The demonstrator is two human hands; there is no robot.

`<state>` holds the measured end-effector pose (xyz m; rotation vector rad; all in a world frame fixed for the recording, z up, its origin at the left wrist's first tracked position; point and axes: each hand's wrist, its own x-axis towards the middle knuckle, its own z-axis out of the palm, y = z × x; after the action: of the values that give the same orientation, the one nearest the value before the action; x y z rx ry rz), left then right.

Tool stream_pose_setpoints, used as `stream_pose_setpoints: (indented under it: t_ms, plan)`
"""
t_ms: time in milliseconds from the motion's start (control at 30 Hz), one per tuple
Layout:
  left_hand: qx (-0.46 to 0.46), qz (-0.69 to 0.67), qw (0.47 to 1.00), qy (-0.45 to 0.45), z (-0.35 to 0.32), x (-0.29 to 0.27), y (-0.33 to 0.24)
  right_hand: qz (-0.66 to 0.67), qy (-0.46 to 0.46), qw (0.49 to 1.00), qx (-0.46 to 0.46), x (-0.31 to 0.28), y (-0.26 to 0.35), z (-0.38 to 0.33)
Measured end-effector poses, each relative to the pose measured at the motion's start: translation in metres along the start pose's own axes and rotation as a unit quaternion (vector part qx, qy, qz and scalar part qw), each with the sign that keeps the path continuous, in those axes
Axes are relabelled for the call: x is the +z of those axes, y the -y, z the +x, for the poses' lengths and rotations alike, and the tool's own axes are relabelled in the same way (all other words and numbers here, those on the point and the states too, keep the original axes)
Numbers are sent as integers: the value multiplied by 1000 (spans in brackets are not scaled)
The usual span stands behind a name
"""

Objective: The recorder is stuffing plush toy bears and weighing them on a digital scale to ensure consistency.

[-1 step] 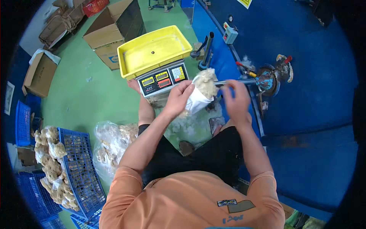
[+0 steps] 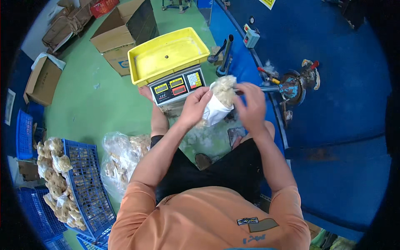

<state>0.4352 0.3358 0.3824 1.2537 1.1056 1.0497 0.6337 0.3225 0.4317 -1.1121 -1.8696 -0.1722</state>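
Note:
A fluffy cream plush piece (image 2: 224, 89) with a white cloth part (image 2: 216, 111) sits at the end of a metal tube (image 2: 270, 88). My left hand (image 2: 195, 109) grips the white cloth from its left side, thumb on top. Close to the right side of the plush is my right hand (image 2: 253, 109), its thumb and fingers apart and slightly blurred. It is in front of part of the tube; whether its fingertips touch the plush, I cannot tell.
A scale (image 2: 177, 88) bearing a yellow tray (image 2: 137, 73) stands ahead. The tube comes from a blue machine (image 2: 333, 104) on the right. At left are a blue crate (image 2: 89, 179) beside several plush toys (image 2: 56, 183), a clear bag (image 2: 114, 148) and a cardboard box (image 2: 116, 46).
My right hand has moved left, closer to the plush piece. The left hand keeps its hold in nearly the same place.

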Motion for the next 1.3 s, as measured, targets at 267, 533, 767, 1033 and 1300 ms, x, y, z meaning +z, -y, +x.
stream_pose_setpoints:
  t_ms: [267, 533, 767, 1033, 1300]
  plan:
    - [30, -223, 973, -44, -22, -24, 18, -77, 105, 991, 3, 41, -35, 4]
    - [110, 43, 988, -103, -35, 13, 34, -129, 144, 981, 24, 34, -41, 11]
    - [121, 63, 990, -46, -32, 65, 40, -238, 137, 962, -1, 18, -76, 10]
    - [77, 93, 992, 45, -12, 56, 60, -11, 126, 975, -182, 22, -16, 41]
    - [-59, -296, 953, 7, -10, 11, -8, -124, 342, 925, -113, 17, -43, 27]
